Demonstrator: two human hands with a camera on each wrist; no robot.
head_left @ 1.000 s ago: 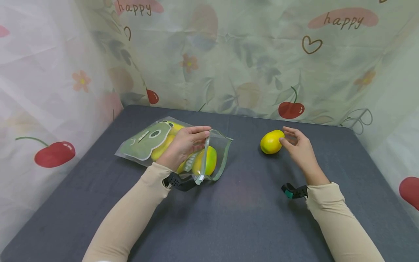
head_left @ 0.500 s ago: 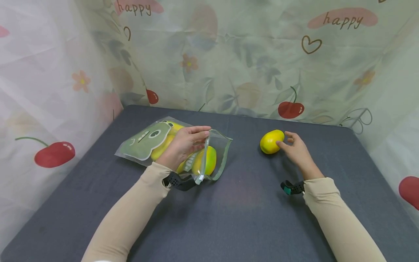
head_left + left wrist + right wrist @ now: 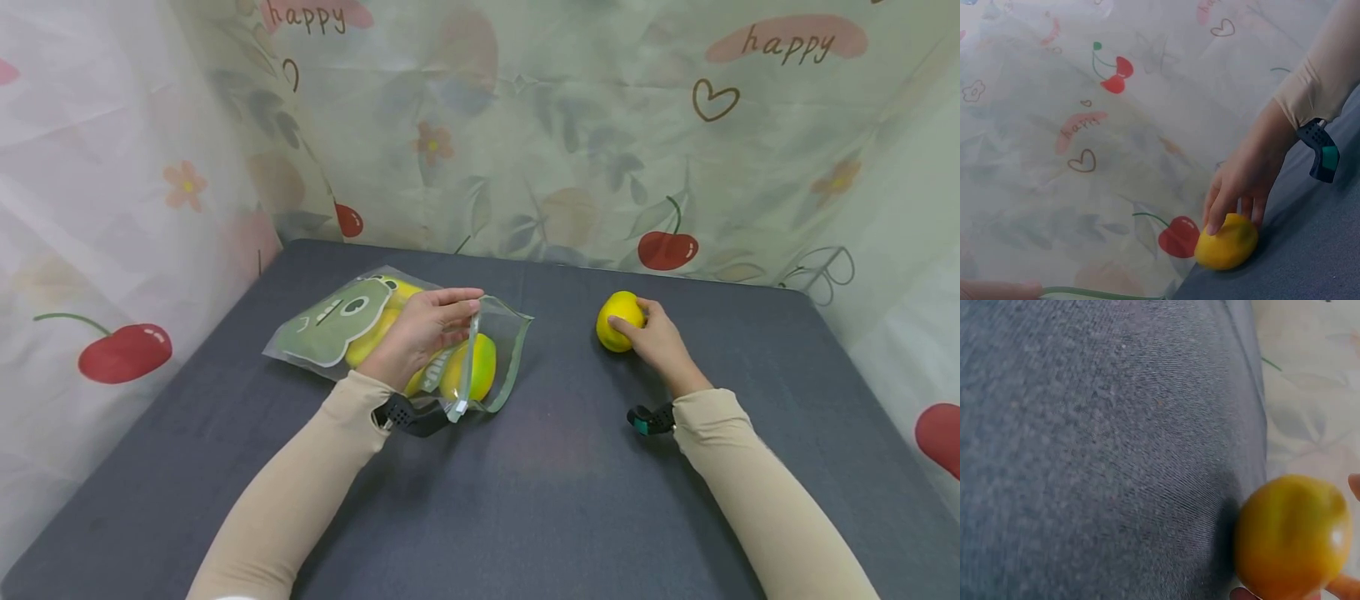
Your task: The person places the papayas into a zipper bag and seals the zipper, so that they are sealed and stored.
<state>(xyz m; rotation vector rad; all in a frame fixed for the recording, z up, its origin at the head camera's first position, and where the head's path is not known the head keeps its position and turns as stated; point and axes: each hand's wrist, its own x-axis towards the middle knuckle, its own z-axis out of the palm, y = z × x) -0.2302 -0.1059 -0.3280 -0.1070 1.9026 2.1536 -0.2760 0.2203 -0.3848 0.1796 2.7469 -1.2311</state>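
Observation:
My left hand [image 3: 420,337] pinches the upper edge of a clear zip bag [image 3: 510,358] near its slider strip. The bag lies on its side with its mouth to the right, a green cartoon face on its front and several yellow fruits inside; one yellow-green fruit [image 3: 480,371] sits close to the mouth. Farther right, my right hand [image 3: 663,346] grips a smooth, yellow oval fruit [image 3: 617,315], thumb on the near side and fingers around the far side. In the left wrist view the same oval fruit [image 3: 1227,250] sits low at the tabletop, under the right hand's fingers.
A dark grey cloth covers the table [image 3: 555,500]. Behind it and at both sides hangs a pale curtain [image 3: 525,142] printed with cherries, flowers and words. Each wrist wears a black strap, the right strap [image 3: 651,419] with a green patch.
My right hand has moved left onto the yellow oval fruit and now grips it; the fruit has tilted slightly more upright. The left hand and the bag have stayed put.

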